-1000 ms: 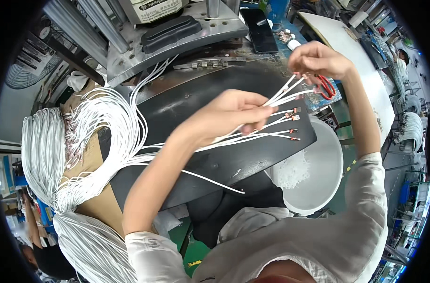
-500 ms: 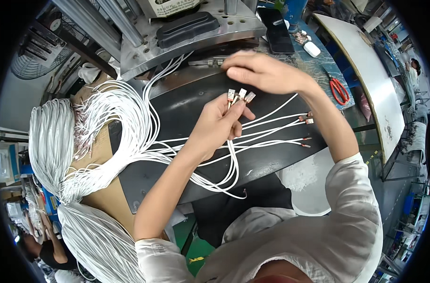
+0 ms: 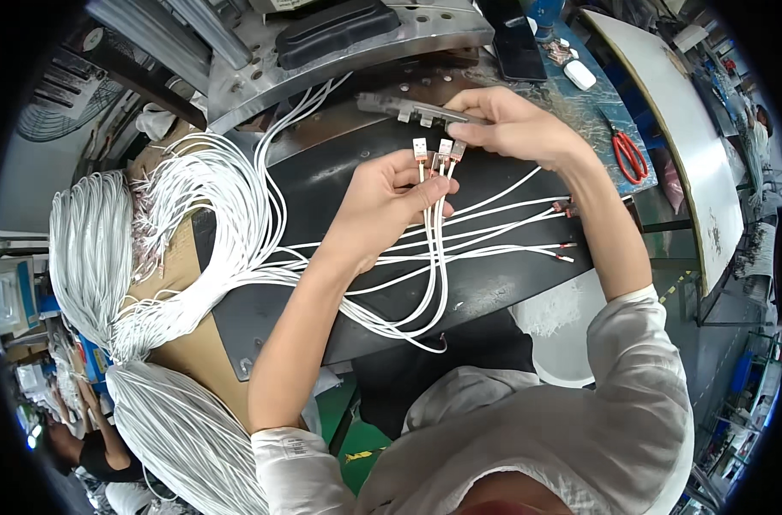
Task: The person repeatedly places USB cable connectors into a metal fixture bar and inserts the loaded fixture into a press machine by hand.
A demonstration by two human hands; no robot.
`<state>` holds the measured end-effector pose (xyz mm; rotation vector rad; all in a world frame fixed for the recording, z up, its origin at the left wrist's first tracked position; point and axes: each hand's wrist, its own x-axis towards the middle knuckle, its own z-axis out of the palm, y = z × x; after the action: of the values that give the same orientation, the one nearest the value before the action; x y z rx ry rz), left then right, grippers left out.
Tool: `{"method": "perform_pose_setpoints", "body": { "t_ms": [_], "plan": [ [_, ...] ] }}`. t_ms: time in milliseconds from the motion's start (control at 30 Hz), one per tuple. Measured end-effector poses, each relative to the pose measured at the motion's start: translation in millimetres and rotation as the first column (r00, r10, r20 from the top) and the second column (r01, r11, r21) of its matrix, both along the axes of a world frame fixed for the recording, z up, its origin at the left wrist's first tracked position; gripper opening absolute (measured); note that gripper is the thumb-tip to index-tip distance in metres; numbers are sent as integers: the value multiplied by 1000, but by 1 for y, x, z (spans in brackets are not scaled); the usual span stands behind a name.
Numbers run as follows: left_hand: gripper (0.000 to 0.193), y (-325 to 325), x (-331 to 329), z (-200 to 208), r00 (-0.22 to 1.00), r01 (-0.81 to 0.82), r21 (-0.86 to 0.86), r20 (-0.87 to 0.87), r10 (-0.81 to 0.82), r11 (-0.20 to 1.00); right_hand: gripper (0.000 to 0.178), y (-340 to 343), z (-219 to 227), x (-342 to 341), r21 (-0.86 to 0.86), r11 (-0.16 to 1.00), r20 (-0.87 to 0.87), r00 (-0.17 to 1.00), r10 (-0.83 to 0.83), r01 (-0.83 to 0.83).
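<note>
My left hand is closed around several white USB cables, pinching them just below their plugs. The metal USB plugs point up in a row past my fingertips. Just beyond them, my right hand grips the right end of a flat metal bar, which has small blocks along its near edge. The bar is lifted off the black work board, a little above and apart from the plugs. The bar's right end is hidden by my fingers, and its left end is blurred.
More white cables with ends lie on the board's right side. Thick cable bundles fill the left. A steel machine plate overhangs the back. Red-handled pliers and a phone lie at the right. Another person sits far left.
My right hand has picked up the metal bar from the back of the board and brought it near the plugs. My left hand has shifted slightly left, the plugs now more evenly lined up.
</note>
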<state>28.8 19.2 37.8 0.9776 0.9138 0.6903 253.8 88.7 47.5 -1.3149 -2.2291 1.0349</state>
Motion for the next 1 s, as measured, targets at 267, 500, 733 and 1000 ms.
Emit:
{"method": "perform_pose_setpoints", "body": {
  "t_ms": [267, 500, 733, 1000],
  "plan": [
    [22, 5, 4, -5, 999, -37, 49, -32, 38, 998, 31, -11, -23, -12, -450, 890, -544, 767, -341, 77],
    [29, 4, 6, -5, 997, -43, 48, -57, 46, 998, 29, -22, -11, -14, -491, 867, -489, 796, -357, 87],
    [23, 5, 6, -5, 992, -114, 5, -51, 114, 993, 27, -20, -7, -8, -425, 903, -461, 842, -280, 68],
    [21, 3, 7, -3, 986, -149, 30, -64, 151, 988, 28, -19, -11, -9, -348, 937, -478, 859, -186, 9]
  ]
}}
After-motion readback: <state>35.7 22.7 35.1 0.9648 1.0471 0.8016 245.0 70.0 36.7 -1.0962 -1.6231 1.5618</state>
